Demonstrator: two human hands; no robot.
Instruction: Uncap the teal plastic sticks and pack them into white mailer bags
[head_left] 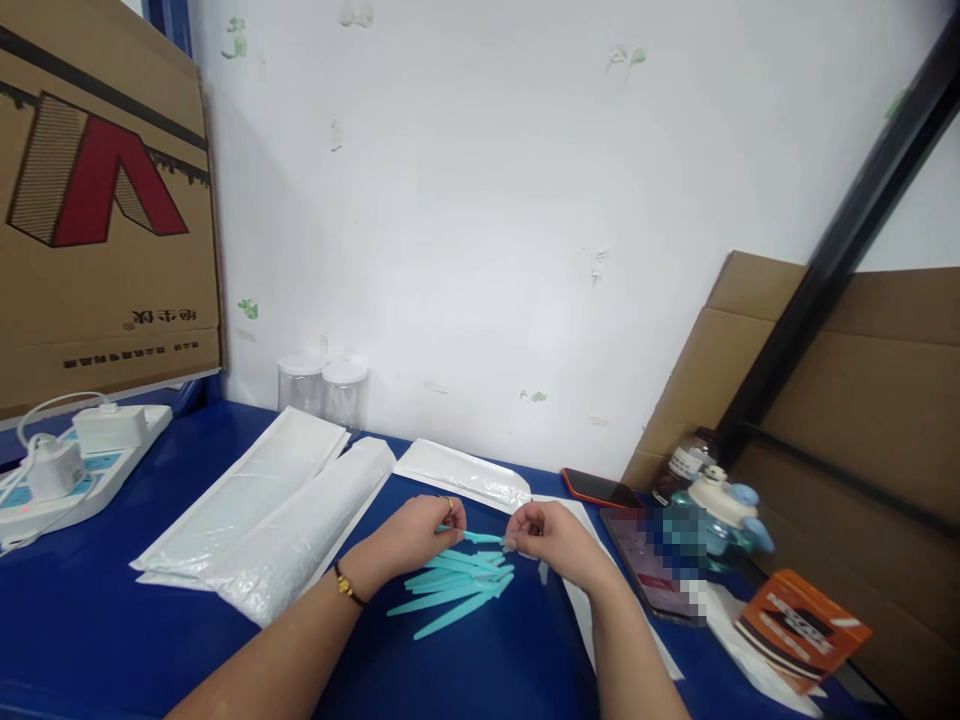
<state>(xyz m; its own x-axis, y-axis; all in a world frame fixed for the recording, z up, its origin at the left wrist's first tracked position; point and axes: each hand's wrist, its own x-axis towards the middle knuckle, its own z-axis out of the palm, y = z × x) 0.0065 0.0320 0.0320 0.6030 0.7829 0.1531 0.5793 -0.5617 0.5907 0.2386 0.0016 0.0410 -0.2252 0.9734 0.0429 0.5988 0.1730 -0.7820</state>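
Between my two hands stretches a slim teal eyebrow razor. My left hand pinches its handle end. The fingers of my right hand are closed at its other end, on a small clear cap; whether the cap is on or off the razor is too small to tell. Just below lies a loose fan of several similar teal razors, tapered handles pointing left. Another small clear piece shows under my right hand.
White padded mailers lie to the left, with another mailer behind my hands. Two clear jars stand by the wall. A power strip sits far left. Phones, a teal bottle and an orange box are on the right.
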